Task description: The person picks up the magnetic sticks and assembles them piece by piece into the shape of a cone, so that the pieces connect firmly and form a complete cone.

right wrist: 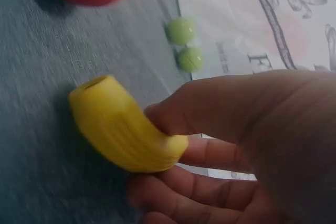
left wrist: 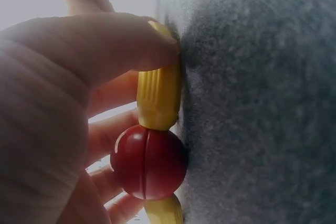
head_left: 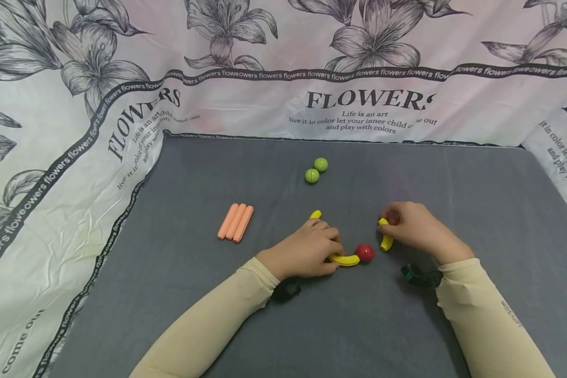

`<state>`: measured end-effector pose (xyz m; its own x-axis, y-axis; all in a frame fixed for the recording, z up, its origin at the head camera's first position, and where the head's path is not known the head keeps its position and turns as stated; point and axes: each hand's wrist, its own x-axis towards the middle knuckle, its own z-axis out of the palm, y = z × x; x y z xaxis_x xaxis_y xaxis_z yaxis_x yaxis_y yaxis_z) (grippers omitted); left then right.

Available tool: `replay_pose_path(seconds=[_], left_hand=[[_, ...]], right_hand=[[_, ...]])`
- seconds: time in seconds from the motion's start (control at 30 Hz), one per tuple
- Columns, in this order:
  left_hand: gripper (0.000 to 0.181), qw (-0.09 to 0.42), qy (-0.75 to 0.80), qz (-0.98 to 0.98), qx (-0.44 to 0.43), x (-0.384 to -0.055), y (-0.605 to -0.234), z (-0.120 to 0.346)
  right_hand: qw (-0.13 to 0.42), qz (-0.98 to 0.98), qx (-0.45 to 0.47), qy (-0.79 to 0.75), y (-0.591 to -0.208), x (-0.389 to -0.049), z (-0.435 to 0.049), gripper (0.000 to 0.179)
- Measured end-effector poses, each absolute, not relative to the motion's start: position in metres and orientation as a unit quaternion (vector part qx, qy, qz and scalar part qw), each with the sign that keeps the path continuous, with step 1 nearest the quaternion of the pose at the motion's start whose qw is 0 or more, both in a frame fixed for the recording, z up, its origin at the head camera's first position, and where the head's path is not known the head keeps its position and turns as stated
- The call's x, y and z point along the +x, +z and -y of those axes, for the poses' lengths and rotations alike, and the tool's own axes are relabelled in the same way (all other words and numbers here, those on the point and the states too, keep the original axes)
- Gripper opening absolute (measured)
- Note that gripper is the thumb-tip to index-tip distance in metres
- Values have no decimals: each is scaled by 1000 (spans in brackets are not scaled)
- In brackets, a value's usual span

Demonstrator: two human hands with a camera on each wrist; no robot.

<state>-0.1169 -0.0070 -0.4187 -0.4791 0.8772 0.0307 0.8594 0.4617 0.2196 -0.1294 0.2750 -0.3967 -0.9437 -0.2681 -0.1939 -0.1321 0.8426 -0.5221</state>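
My left hand pinches a curved yellow toy banana low over the grey cloth, the thumb lying across it in the left wrist view. At the banana's right end sits a red ball, whose groove shows in the left wrist view. Another yellow piece sticks out beyond my left knuckles, the rest of it hidden. To the right of the ball, my right hand holds a second toy banana by one end between thumb and fingers; its hollow-looking other end points away from the hand.
Two green balls lie together farther back. Three salmon-coloured sticks lie side by side to the left. Flower-printed white cloth borders the grey surface at the back and sides.
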Motion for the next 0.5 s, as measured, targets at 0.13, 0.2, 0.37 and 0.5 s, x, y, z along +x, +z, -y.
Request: replay_pose_path(seconds=[0.13,0.2,0.37,0.5], left_hand=[[20,44,98,-853,511,-117,-418,6],[20,44,96,-853,512,-118,-417,6],[19,55,105,-851,511,-120,-415,7],[18,34,157,-851,501,-127,-416,12]], right_hand=[[134,-946,-100,-278,-397,-127,-266,24],[140,-944,-97,-283,-397,-127,-263,24],[155,-940,-90,-291,-398,-127,-261,25],[155,-938,-91,-295,-401,-127,-258,24]])
